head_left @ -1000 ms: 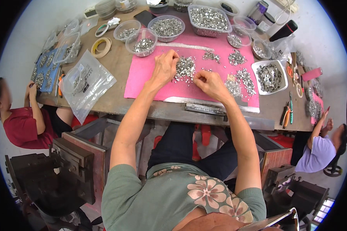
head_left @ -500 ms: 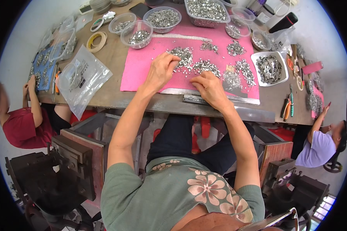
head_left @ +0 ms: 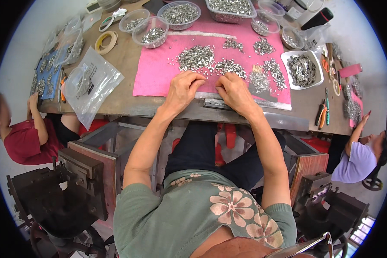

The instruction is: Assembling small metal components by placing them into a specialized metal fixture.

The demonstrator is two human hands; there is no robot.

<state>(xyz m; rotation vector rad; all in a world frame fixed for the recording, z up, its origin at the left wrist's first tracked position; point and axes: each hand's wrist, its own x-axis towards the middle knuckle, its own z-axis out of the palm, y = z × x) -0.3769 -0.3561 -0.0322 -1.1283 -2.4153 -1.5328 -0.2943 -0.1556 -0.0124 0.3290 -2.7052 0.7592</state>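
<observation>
My left hand (head_left: 184, 89) is closed in a pinch at the near edge of the largest pile of small silvery metal pieces (head_left: 195, 57). Level with it, my right hand (head_left: 235, 93) also has its fingertips pressed together, just below a smaller pile of metal pieces (head_left: 230, 67). Whatever either pinch holds is hidden or too small to name. Both hands rest over the pink mat (head_left: 152, 71) near its front edge. Beside my right hand lie a patch of slim silvery pieces (head_left: 259, 80) on a grey sheet and another metal heap (head_left: 274, 74).
Right of the mat stands a white tub of metal pieces (head_left: 301, 71), with pliers (head_left: 320, 115) below. Clear bowls of pieces (head_left: 179, 15) line the back. To the left lie a plastic bag (head_left: 92, 84) and tape roll (head_left: 106, 42). Two people work at either side.
My left hand has drawn back toward me from the large pile, uncovering more of it. My right hand has shifted slightly forward and stays pinched.
</observation>
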